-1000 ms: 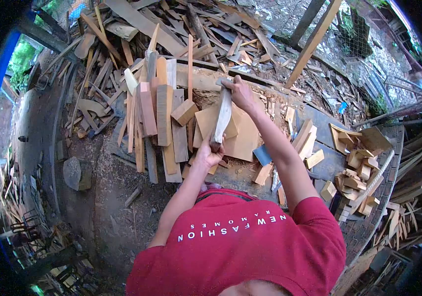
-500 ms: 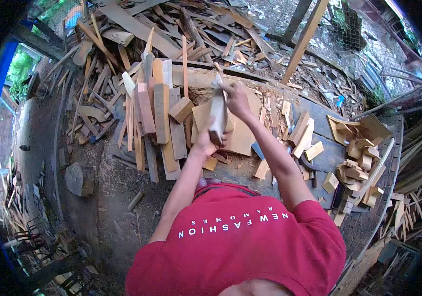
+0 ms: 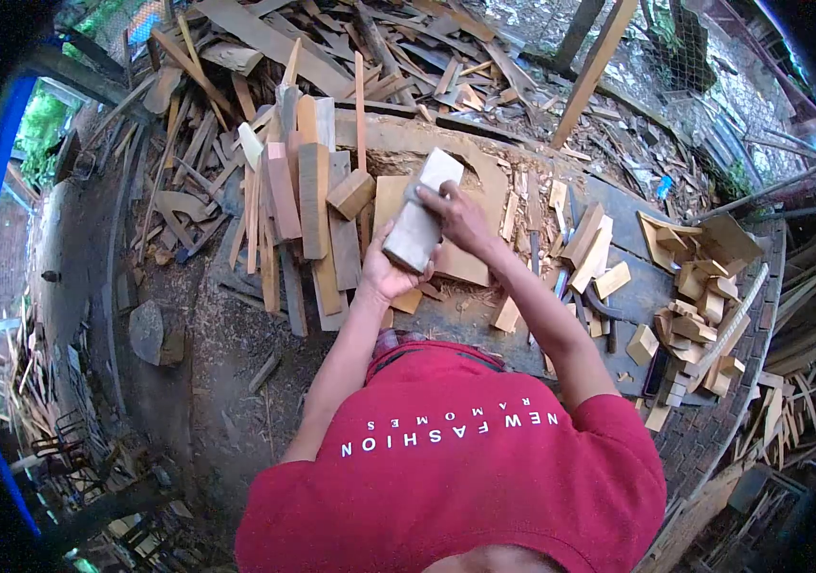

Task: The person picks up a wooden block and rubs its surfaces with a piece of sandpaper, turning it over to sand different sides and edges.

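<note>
My left hand point(image 3: 391, 272) grips the lower end of a pale grey wooden block point(image 3: 417, 224), with the palm beneath it and fingertips showing at its right edge. The block is tilted, its broad face turned up toward me. On its right edge is my right hand point(image 3: 463, 218), closed at the block's side with bent fingers over the upper face; the thumb is partly hidden. Below the block lies a flat light-brown board point(image 3: 470, 265) on the workbench. Left of my hands, a short wood block point(image 3: 351, 195) rests among upright planks point(image 3: 313, 205).
Scrap wood point(image 3: 331, 57) is heaped beyond the bench. On the right side of the bench point(image 3: 623, 224) are cut blocks point(image 3: 694, 329), wood strips point(image 3: 591, 250) and a curved dark tool point(image 3: 602, 306). A slanted post point(image 3: 594, 72) rises at the back. Shavings cover the bench around the board.
The block has turned so its broad face shows instead of its narrow edge. My right hand has moved from the block's far end down to its right side.
</note>
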The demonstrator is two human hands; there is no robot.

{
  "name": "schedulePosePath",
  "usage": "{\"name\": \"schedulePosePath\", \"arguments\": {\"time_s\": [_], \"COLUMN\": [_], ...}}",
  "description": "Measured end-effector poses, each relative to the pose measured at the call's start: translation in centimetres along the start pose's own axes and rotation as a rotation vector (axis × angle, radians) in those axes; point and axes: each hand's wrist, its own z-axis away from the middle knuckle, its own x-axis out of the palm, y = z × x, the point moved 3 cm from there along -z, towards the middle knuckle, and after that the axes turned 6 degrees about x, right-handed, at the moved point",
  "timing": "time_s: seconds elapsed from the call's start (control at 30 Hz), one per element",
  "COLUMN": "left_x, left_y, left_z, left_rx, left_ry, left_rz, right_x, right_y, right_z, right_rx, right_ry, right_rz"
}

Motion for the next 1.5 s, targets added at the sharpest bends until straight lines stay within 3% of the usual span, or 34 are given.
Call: {"name": "schedulePosePath", "arguments": {"time_s": [0.07,0.17,0.23,0.27,0.33,0.47,0.63,0.77,0.87,0.93,0.97,1.0,1.07,1.1,1.2,1.27,1.37,1.43,1.5], "left_x": [-0.6,0.1,0.0,-0.4,0.6,-0.7,-1.7,-1.6,-1.7,-2.4,-2.3,-2.1,-1.4,-2.1,-2.8,-3.0,-3.1,-3.0,-3.2], "left_y": [-0.5,-0.8,-0.7,-0.3,-0.2,0.0,0.5,0.3,0.4,0.6,0.6,0.6,0.4,0.5,0.4,0.5,0.5,0.6,0.8], "left_z": [0.0,0.2,0.2,0.1,0.2,-0.3,0.2,0.3,0.5,0.4,0.4,0.5,0.5,0.5,0.7,0.5,0.7,0.7,0.6], "left_rx": [-0.018,-0.001,0.017,0.077,0.13,0.135,0.008,0.033,0.02,0.13,0.132,0.129,0.037,0.018,0.047,0.05,0.041,0.016,0.032], "left_ry": [0.064,0.055,0.058,0.157,0.313,0.301,0.099,0.14,0.16,0.382,0.406,0.407,0.174,0.139,0.13,0.114,0.173,0.18,0.211], "left_rz": [0.031,0.027,0.009,-0.032,-0.083,-0.086,-0.03,-0.029,0.01,-0.016,-0.014,-0.011,0.053,0.093,0.045,0.063,0.069,0.092,0.104], "right_x": [0.8,0.6,-0.7,-1.5,-0.7,-1.8,0.3,0.6,0.7,0.0,-0.6,-0.6,-0.7,-0.8,0.8,1.2,2.7,2.8,1.4], "right_y": [2.7,3.2,-0.8,-2.7,-4.6,-4.1,1.7,2.3,-1.3,-3.6,-4.0,-3.3,-1.0,-0.2,5.3,7.6,8.4,4.7,-0.1], "right_z": [-1.7,-2.6,-1.2,-0.1,3.0,3.5,-2.0,-3.7,-0.4,2.2,2.4,2.3,0.8,-0.6,-4.2,-6.0,-6.1,-4.9,-2.2], "right_rx": [0.172,0.164,0.124,0.036,-0.137,-0.187,0.097,0.146,-0.098,-0.264,-0.215,-0.212,-0.184,-0.042,0.093,0.268,0.14,0.193,-0.009], "right_ry": [-0.011,-0.05,-0.195,-0.312,-0.227,-0.174,-0.124,-0.219,-0.278,-0.304,-0.367,-0.37,-0.263,-0.301,-0.133,-0.237,-0.059,-0.268,-0.313], "right_rz": [0.037,0.083,0.076,0.077,0.014,-0.034,0.047,0.188,0.07,0.088,0.079,0.08,0.029,0.034,0.07,0.143,0.185,0.209,0.125]}}
